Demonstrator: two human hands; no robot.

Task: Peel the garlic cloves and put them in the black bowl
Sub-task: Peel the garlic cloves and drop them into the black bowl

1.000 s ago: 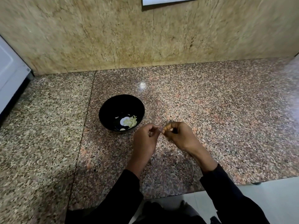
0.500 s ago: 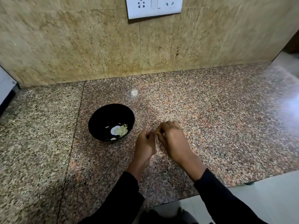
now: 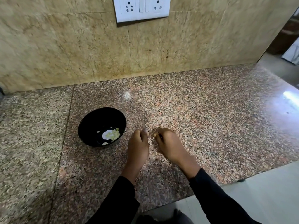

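While both hands (image 3: pixel 155 141) curl (apart), black bowl (image 3: pixel 90 125) left

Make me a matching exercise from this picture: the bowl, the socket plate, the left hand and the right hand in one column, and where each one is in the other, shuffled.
Things:
1. bowl
2. socket plate
3. left hand
4. right hand

Places:
A. on the wall, top of the picture
B. on the counter, left of both hands
C. over the counter, farthest from the bowl
D. over the counter, just right of the bowl

Pairs: 1-B, 2-A, 3-D, 4-C
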